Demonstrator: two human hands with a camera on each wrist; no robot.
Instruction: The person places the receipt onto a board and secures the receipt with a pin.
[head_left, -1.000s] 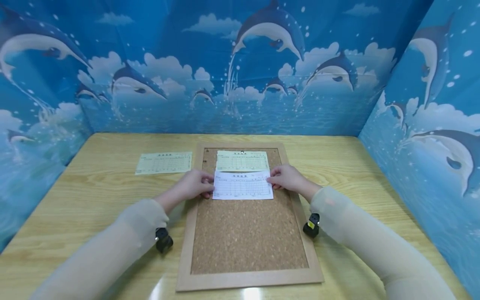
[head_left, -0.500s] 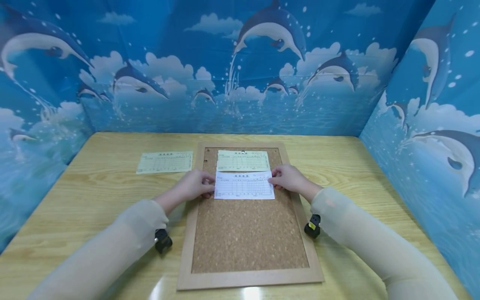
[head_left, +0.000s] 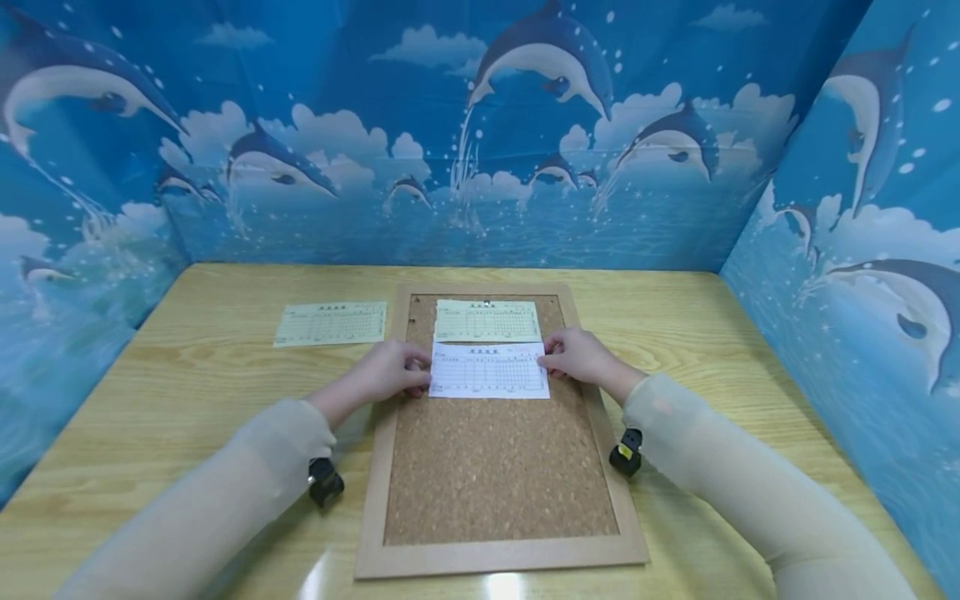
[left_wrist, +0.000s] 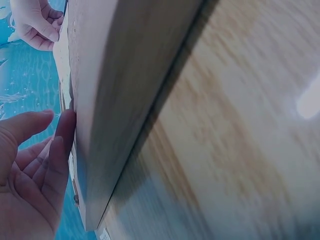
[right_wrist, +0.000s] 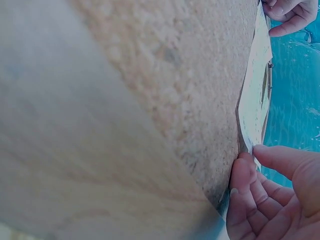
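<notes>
A white printed form slip [head_left: 489,372] lies across the upper part of a framed cork board [head_left: 501,475]. My right hand [head_left: 580,357] pinches its right edge, thumb on top and fingers beneath, and the paper bends up a little there in the right wrist view. At the left edge is my left hand [head_left: 392,369], its fingertips right at the paper. In the left wrist view a gap shows between the thumb [left_wrist: 37,122] and forefinger. Directly above the white slip sits a pale green form slip [head_left: 487,321], with a small pin [head_left: 486,303] at its top edge.
Another pale green slip [head_left: 331,323] lies on the wooden table [head_left: 225,375], left of the board. Small dark pins [head_left: 411,320] stick in the board's upper left corner. A blue dolphin-print curtain [head_left: 337,217] encloses the table's back and sides.
The white slip and both hands stay almost in place over the second. The whole view shifts very slightly.
</notes>
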